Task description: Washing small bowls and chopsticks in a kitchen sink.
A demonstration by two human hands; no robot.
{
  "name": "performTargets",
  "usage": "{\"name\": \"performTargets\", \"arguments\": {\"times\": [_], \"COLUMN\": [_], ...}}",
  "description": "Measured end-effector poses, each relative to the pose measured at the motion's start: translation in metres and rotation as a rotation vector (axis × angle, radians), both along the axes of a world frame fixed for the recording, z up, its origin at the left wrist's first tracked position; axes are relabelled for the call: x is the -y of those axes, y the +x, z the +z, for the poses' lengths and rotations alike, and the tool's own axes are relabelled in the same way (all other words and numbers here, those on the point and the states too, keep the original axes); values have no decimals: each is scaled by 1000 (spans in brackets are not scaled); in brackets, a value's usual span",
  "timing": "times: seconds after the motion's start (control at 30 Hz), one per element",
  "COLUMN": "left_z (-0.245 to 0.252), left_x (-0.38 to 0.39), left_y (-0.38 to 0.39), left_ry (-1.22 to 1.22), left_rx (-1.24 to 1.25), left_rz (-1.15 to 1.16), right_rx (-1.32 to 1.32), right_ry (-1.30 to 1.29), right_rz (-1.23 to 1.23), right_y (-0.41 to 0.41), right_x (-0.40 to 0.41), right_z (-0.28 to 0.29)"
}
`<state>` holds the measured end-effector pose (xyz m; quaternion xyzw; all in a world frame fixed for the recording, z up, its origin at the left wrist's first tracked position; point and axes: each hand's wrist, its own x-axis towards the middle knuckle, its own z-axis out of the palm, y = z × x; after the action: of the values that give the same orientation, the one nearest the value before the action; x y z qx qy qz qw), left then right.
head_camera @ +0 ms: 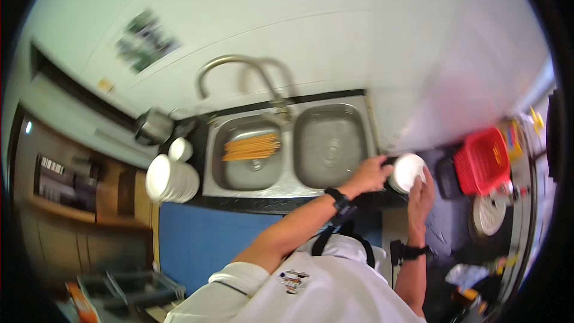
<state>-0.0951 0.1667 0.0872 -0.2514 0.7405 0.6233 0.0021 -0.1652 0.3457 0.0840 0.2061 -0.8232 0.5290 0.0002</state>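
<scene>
A stack of white bowls (408, 172) stands on the dark counter, right of the double steel sink (332, 152). My right hand (420, 193) rests against the stack's right side, with fingers at the top bowl's rim; whether it grips is unclear. On the stack's left, beside the sink's edge, my left hand (370, 174) has its fingers apart and appears to hold nothing. A bundle of wooden chopsticks (251, 147) lies in the left basin. Left of the sink stand a larger stack of white bowls (172, 179) and a small white bowl or cup (180, 149).
A curved faucet (237, 58) rises behind the sink. A steel pot (154, 126) stands at the back left. Right of the bowls are a red plastic basket (483, 161), a dark container (447, 178) and a round, light-coloured lid or plate (489, 214).
</scene>
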Motion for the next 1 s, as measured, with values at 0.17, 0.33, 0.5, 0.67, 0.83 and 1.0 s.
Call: {"name": "performTargets", "arguments": {"times": [0.17,0.33,0.5,0.67,0.83,1.0], "left_z": [37,55,142,192,190,145], "left_x": [47,149,276,392,484,538], "left_y": [73,179,317,448,558,638], "left_ry": [109,8,-302,-236,-20,91], "left_rx": [-149,-186,68,222,246,267], "left_rz": [104,432,355,457,612,702], "right_rx": [183,297,736,883,872,764], "right_ry": [-153,-234,-370,-334,-91,232], "right_rz": [434,716,974,1161,1239,1221], "right_y": [71,155,267,378,459,487], "right_x": [103,241,380,509,592,634], "right_z": [24,52,81,109,79,21]}}
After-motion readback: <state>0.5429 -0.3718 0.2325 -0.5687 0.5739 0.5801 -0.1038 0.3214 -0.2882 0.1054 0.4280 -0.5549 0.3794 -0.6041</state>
